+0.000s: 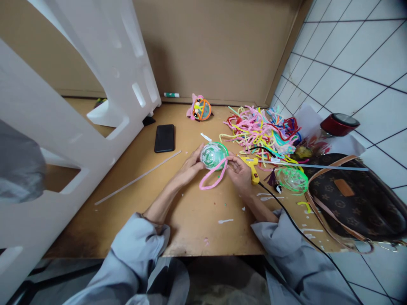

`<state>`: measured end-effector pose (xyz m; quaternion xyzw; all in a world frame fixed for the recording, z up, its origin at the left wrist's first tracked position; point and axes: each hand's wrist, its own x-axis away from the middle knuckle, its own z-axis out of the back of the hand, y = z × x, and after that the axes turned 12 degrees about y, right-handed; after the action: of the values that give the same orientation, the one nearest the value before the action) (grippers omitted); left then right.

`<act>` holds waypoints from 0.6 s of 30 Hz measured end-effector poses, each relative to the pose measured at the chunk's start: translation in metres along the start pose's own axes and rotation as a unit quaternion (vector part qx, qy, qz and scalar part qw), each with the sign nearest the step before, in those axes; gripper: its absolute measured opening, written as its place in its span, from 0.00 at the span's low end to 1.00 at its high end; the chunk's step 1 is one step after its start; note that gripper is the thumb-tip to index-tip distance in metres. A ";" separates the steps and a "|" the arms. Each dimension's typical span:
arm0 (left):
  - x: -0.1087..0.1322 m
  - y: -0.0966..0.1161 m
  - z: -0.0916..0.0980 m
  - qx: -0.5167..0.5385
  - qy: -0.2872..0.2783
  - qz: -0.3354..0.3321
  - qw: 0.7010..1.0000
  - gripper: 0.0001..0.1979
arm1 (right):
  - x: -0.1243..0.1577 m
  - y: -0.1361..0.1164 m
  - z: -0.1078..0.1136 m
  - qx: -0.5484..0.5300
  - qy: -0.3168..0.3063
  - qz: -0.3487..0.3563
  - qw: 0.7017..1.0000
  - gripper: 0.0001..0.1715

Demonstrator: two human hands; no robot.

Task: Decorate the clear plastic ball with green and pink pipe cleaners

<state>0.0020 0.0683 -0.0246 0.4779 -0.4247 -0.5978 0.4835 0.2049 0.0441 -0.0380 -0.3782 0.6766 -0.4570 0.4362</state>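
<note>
Left hand (190,166) cups the green-and-clear ball (211,156), fingers closed on its left side. Right hand (240,173) at the ball's right rim, fingertips pinched together on a pink fuzzy loop (208,187) that hangs down in front — ball sits between the two hands, above the worktop (193,228). Yellow glue gun (255,176) just beside the right hand, markings too small to read. Monogram-patterned brown bag (365,195) far right, tan patch (344,187) — lettering unreadable. Marker (171,95) print also illegible.
</note>
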 end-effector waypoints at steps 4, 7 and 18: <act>0.002 0.012 0.002 0.061 -0.014 0.031 0.998 0.32 | -0.002 0.000 0.000 -0.002 0.013 -0.008 1.000 0.16; 0.001 0.013 0.005 0.079 -0.011 0.011 0.997 0.20 | -0.003 0.000 0.000 0.002 0.022 -0.020 1.000 0.16; -0.001 0.017 0.024 0.019 -0.160 0.008 0.987 0.31 | -0.003 -0.003 -0.004 0.005 0.033 -0.024 0.999 0.15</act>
<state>-0.0183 0.0672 -0.0041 0.3817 -0.5114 -0.6546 0.4053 0.2029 0.0471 -0.0336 -0.3763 0.6793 -0.4830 0.4045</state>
